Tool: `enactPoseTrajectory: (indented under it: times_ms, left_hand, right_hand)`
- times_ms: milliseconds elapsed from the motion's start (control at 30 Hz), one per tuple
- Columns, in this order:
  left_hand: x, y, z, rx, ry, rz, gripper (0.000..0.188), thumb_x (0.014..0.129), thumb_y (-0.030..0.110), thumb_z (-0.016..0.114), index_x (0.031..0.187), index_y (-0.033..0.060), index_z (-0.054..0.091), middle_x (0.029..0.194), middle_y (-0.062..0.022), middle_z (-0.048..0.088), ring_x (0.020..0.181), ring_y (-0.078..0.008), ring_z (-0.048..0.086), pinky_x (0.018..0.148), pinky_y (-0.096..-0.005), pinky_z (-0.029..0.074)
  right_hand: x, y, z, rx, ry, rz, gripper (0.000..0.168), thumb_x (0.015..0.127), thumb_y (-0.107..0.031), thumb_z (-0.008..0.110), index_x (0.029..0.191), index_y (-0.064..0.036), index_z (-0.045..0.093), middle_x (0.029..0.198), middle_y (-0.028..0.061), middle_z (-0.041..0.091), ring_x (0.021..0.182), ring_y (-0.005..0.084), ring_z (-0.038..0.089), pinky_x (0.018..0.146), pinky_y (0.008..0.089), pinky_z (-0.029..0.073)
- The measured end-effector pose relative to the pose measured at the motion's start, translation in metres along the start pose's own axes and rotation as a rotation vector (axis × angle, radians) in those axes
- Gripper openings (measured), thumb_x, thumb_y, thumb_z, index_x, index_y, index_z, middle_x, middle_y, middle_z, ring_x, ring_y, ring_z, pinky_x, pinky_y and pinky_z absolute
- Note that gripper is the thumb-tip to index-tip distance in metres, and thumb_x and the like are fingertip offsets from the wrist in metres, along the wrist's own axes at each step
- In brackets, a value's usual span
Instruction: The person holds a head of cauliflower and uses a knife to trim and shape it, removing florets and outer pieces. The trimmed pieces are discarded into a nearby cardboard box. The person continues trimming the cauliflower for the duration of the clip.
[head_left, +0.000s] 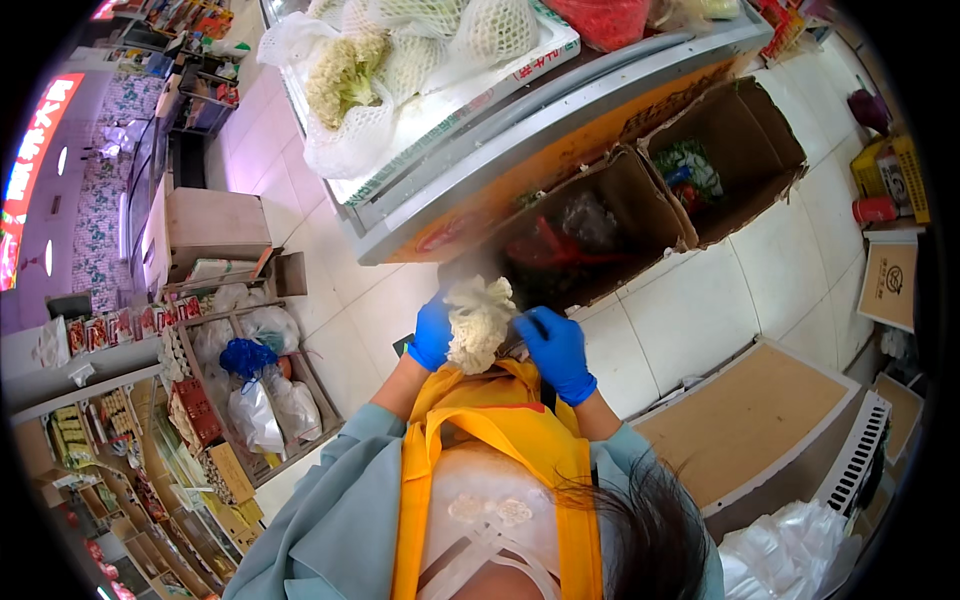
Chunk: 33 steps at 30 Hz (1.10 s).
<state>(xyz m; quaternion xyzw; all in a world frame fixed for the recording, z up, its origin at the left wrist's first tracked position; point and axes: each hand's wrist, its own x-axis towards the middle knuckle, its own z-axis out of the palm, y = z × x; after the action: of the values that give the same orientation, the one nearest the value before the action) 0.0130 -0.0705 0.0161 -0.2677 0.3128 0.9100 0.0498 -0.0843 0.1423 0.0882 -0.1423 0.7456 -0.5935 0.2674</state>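
Note:
In front of my yellow apron (495, 420) I hold a pale cauliflower head (478, 330). My left hand (433, 334), in a blue glove, grips it from the left side. My right hand (556, 352), also gloved in blue, is at the cauliflower's right side with its fingers curled. Whether those fingers hold anything is hidden. Ahead, a white foam box (457, 112) sits on the edge of a metal-rimmed counter (525, 146). Inside it are an uncovered cauliflower (349, 71) and several others in white foam netting (495, 30).
Below the counter, two open cardboard boxes (667, 202) contain plastic bags and green scraps. A crate of bagged goods (262, 375) stands at left beside stocked shelves (127, 465). At right are a brown-topped box (739, 420) and clear plastic bags (787, 547).

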Motion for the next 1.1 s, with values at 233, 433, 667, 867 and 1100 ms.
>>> enactPoseTrajectory:
  times_ms: [233, 433, 667, 867, 1100]
  left_hand:
    - [0.005, -0.006, -0.014, -0.152, 0.012, 0.018, 0.033, 0.095, 0.005, 0.037, 0.126, -0.0018, 0.047, 0.122, -0.0123, 0.056, 0.106, -0.0226, 0.056, 0.094, -0.0356, 0.047]
    - [0.002, -0.003, -0.003, 0.153, 0.109, 0.148, 0.035, 0.097, 0.009, 0.034, 0.128, -0.0015, 0.046, 0.122, -0.0127, 0.056, 0.107, -0.0234, 0.056, 0.095, -0.0365, 0.046]
    - [-0.001, -0.002, -0.003, 0.506, 0.061, 0.275, 0.036, 0.098, 0.013, 0.033, 0.129, -0.0012, 0.045, 0.125, -0.0146, 0.054, 0.111, -0.0254, 0.054, 0.097, -0.0368, 0.045]
    - [0.002, -0.003, -0.005, 0.022, 0.035, 0.199, 0.038, 0.098, 0.021, 0.034, 0.127, -0.0009, 0.047, 0.124, -0.0154, 0.054, 0.111, -0.0272, 0.054, 0.099, -0.0391, 0.043]
    - [-0.004, 0.007, 0.018, 0.179, 0.064, 0.211, 0.037, 0.097, 0.019, 0.035, 0.125, -0.0009, 0.048, 0.124, -0.0151, 0.055, 0.112, -0.0269, 0.054, 0.098, -0.0387, 0.043]
  right_hand:
    - [-0.004, 0.002, 0.0, -0.027, -0.136, -0.078, 0.019, 0.087, -0.02, 0.062, 0.085, -0.001, 0.062, 0.066, 0.0087, 0.061, 0.056, 0.0143, 0.058, 0.054, 0.027, 0.045]
    - [-0.004, 0.004, -0.005, 0.145, -0.107, 0.025, 0.019, 0.088, -0.02, 0.061, 0.085, -0.001, 0.063, 0.065, 0.0089, 0.061, 0.056, 0.0132, 0.06, 0.054, 0.0257, 0.045]
    - [-0.002, -0.006, -0.006, 0.043, -0.068, 0.013, 0.02, 0.087, -0.02, 0.062, 0.085, -0.001, 0.063, 0.065, 0.0113, 0.061, 0.055, 0.0172, 0.06, 0.053, 0.0277, 0.045]
    - [-0.004, -0.006, -0.002, -0.068, -0.043, -0.037, 0.021, 0.087, -0.02, 0.062, 0.082, 0.0, 0.063, 0.062, 0.0115, 0.061, 0.055, 0.0172, 0.059, 0.054, 0.0285, 0.044]
    - [-0.004, -0.003, -0.002, -0.004, -0.177, -0.004, 0.022, 0.087, -0.021, 0.061, 0.082, 0.0, 0.064, 0.065, 0.0086, 0.061, 0.058, 0.0128, 0.058, 0.056, 0.0263, 0.045]
